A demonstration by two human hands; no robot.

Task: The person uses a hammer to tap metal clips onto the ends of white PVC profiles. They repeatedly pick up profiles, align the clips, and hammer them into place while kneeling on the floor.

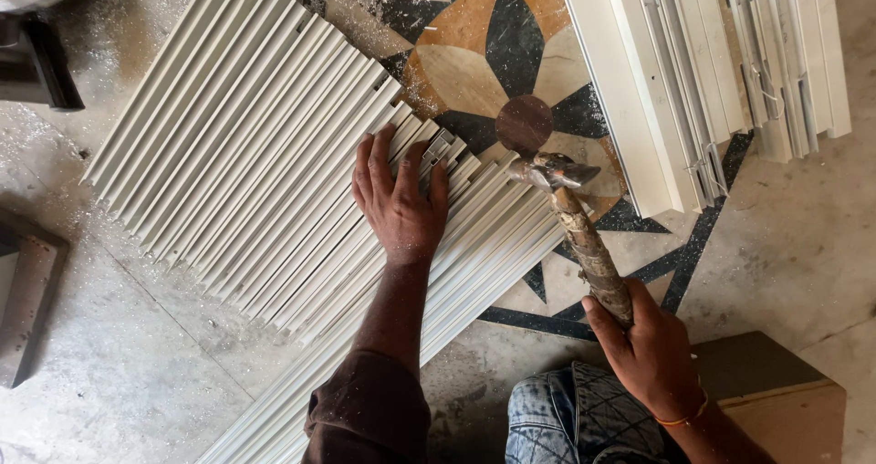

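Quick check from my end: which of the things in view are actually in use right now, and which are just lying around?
In use:
- left hand, flat on the row of long white ribbed metal strips
- right hand, gripping the hammer with rough wooden handle

Lying about:
- stacked white metal channel sections
- dark metal block
- brown board
- patterned star-inlay stone floor

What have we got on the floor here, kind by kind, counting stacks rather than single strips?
Hammers: 1, the hammer, gripped by the right hand.
Fanned rows of pale strips: 1, the strip row, under the flat left hand.
Bundles of pale channel sections: 2, the near bundle and the far bundle.
Total: 4. The single strips are too many to count reliably.
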